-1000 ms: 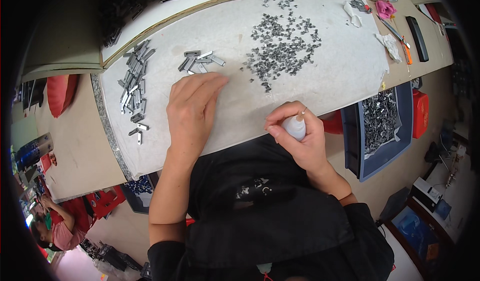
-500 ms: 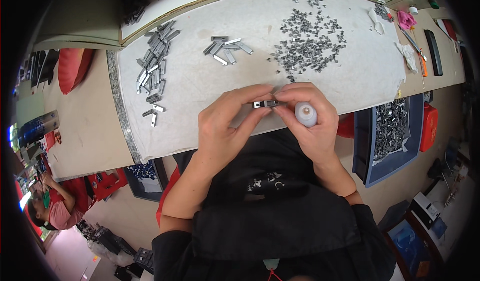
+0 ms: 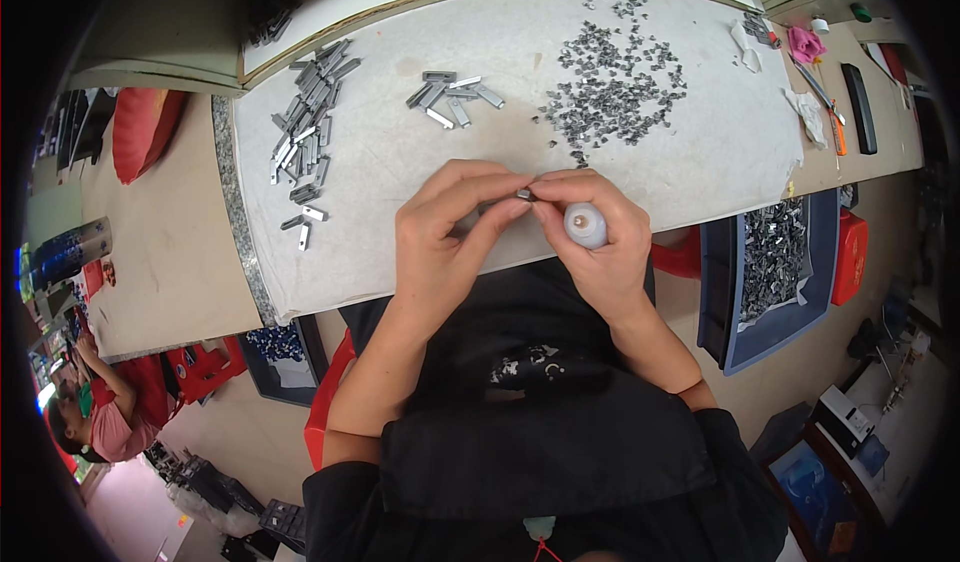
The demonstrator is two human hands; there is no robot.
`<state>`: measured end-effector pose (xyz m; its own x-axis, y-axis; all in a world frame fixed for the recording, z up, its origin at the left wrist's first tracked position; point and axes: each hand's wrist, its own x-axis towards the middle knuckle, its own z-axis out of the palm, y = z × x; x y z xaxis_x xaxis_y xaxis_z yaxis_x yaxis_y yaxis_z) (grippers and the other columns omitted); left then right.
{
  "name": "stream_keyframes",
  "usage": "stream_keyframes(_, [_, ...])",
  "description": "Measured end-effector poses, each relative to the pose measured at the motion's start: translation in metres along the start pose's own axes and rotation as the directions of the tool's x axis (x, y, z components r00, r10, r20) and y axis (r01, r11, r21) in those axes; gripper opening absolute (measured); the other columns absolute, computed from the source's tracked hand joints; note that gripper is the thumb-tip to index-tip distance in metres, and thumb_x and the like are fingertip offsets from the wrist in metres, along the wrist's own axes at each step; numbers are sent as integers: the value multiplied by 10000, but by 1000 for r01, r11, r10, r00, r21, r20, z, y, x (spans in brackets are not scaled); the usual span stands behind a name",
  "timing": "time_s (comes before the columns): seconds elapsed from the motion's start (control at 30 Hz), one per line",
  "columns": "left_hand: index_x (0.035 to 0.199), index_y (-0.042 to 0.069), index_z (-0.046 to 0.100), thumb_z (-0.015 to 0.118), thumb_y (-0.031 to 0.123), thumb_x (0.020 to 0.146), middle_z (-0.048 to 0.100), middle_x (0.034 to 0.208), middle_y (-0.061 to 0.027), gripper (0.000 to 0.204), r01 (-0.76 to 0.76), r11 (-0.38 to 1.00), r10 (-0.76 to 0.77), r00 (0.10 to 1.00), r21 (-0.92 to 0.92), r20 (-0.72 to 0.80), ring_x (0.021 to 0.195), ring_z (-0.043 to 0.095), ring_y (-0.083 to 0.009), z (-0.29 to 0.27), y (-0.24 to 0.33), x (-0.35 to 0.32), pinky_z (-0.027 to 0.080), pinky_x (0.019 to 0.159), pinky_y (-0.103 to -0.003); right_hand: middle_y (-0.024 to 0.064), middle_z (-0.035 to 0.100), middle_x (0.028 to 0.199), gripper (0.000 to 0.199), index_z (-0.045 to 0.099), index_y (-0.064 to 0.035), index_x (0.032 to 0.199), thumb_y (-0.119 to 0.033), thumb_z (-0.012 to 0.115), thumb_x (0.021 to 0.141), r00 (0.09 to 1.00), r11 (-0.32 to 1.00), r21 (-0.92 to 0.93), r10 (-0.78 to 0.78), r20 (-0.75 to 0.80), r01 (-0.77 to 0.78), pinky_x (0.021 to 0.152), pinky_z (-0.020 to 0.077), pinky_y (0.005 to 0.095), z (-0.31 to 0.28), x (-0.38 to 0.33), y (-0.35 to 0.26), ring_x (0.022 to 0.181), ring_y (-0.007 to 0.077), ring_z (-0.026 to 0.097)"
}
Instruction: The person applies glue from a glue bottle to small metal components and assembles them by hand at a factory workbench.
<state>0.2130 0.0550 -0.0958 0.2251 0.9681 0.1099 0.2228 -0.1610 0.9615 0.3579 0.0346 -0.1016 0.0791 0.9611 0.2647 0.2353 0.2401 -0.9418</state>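
Observation:
Over the table's near edge, the fingertips of my two hands meet at a small grey metal piece (image 3: 524, 194). My left hand (image 3: 437, 237) pinches it from the left with thumb and forefinger, covering most of it. My right hand (image 3: 612, 252) has its thumb and forefinger at the piece's right end. A whitish bottle with a small tip (image 3: 585, 225) is also tucked in my right hand, tip upward. Beyond my hands lies a small cluster of metal casings (image 3: 456, 96). Many tiny dark metal parts (image 3: 615, 87) are scattered to its right.
A long heap of metal casings (image 3: 315, 102) runs down the left of the white-covered table (image 3: 400, 162). Tweezers, an orange-handled tool (image 3: 838, 134) and crumpled tissue lie far right. A blue-grey bin (image 3: 715, 292) of metal parts stands below, right. Another person (image 3: 115, 427) sits far left.
Both hands have shifted slightly left and closer together. The metal piece, earlier showing lengthwise between my fingertips, is now mostly covered. The bottle has moved left with my right hand.

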Motion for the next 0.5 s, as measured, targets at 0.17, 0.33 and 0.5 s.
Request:
stream_keyframes(0.17, [878, -12, 576, 638, -9, 721, 624, 880, -102, 169, -193, 981, 191, 977, -11, -90, 770, 595, -141, 6, -4, -3, 453, 654, -219, 106, 595, 840, 197, 533, -10, 865, 50, 623, 701, 1000, 999, 39, 13, 12, -13, 655, 469, 261, -4, -3, 0, 739, 180, 599])
stream_keyframes(0.33, [860, -7, 517, 614, -34, 746, 628, 849, -111, 152, 41, 917, -78, 994, -396, -78, 789, 596, -130, 4, 3, -15, 455, 678, -221, 109, 467, 1000, 356, 329, -24, 1071, 18, 508, 766, 944, 906, 293, 251, 213, -306, 578, 438, 228, -31, -14, -5, 674, 117, 517])
stream_keyframes(0.5, [942, -8, 545, 631, -24, 728, 628, 801, -94, 231, 136, 956, -144, 990, -261, -11, 744, 604, -139, 7, 7, -20, 461, 669, -242, 119, 442, 996, 318, 294, -32, 1065, -32, 463, 796, 861, 744, 444, 366, 353, -499, 512, 411, 209, -42, -14, -11, 618, 91, 478])
